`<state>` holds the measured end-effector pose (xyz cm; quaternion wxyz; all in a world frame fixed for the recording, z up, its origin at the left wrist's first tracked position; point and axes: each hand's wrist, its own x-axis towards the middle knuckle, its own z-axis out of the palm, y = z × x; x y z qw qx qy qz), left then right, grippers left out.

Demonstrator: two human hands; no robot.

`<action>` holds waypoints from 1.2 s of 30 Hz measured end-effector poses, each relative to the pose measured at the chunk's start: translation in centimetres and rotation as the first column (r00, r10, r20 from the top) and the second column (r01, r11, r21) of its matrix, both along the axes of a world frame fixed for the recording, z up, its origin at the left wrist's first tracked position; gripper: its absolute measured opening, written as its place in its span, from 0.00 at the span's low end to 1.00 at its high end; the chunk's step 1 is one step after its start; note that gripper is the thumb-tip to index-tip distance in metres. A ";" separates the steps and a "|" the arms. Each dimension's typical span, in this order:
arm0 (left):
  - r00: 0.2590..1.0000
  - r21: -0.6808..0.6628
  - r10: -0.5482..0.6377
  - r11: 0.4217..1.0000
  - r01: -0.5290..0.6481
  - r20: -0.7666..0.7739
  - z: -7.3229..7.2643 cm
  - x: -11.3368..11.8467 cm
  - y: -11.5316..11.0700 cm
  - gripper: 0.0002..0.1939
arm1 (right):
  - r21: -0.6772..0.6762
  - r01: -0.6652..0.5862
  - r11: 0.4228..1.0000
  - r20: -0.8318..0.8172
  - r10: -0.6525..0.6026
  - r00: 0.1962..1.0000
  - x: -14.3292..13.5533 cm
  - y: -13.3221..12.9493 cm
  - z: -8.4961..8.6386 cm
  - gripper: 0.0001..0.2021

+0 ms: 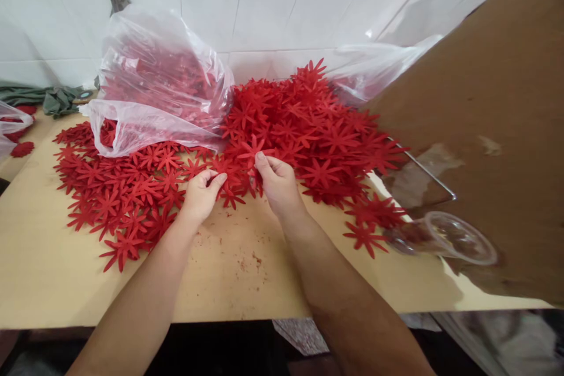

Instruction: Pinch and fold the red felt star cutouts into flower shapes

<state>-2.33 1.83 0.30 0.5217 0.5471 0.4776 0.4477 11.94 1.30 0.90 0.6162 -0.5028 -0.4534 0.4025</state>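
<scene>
My right hand point(278, 183) pinches a red felt-like flower cutout point(252, 148) with long narrow petals between thumb and forefinger. To its left, my left hand point(202, 192) is closed with thumb and forefinger together, close to more red petals; what lies between those fingertips is too small to tell. A flat spread of loose red flowers point(145, 191) lies beside my left hand. Behind and to the right of my right hand rises a taller heap of stacked red flowers point(304, 117).
A clear plastic bag point(163, 82) of red pieces stands at the back left, another bag point(370, 70) at the back right. On the right are a brown board point(493, 147), a thin metal rod point(427, 170) and a clear plastic cup point(458, 238) lying sideways. Red crumbs dot the table point(211, 288).
</scene>
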 end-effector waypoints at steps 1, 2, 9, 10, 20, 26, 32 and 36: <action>1.000 0.003 0.003 1.000 -0.003 0.003 0.1 0.0 -0.1 0.11 | 0.008 -0.004 1.000 -0.005 0.004 1.000 -0.1 0.0 0.0 0.20; 1.000 0.003 0.003 1.000 -0.003 0.008 0.1 0.0 -0.1 0.12 | 0.011 -0.004 1.000 -0.014 0.004 1.000 -0.1 0.0 -0.1 0.19; 0.996 -0.015 0.019 1.000 -0.018 0.089 -0.1 0.3 -0.2 0.09 | 0.002 0.001 1.000 -0.053 -0.001 0.999 -0.2 0.1 0.1 0.14; 0.994 -0.014 0.019 1.000 -0.017 0.105 -0.2 0.4 -0.2 0.10 | 0.005 -0.014 1.000 -0.051 0.015 0.999 -0.2 0.1 0.2 0.14; 0.995 0.011 -0.064 0.998 0.063 0.072 0.1 0.2 -0.3 0.09 | -0.045 -0.007 0.999 -0.005 0.007 1.000 0.1 -0.4 1.1 0.20; 0.999 0.034 -0.038 0.999 0.038 0.002 0.1 0.2 -0.1 0.09 | -0.048 0.097 0.994 -0.118 -0.102 0.988 0.1 0.4 0.5 0.14; 0.999 0.022 -0.007 1.000 0.007 -0.035 -0.4 0.0 -0.1 0.14 | -0.043 0.025 0.999 -0.021 -0.026 0.999 0.5 0.2 0.6 0.18; 0.999 0.013 0.017 1.000 -0.018 0.047 -0.4 -0.1 -0.1 0.14 | -0.097 0.046 0.994 -0.023 -0.048 0.999 0.6 0.0 0.7 0.22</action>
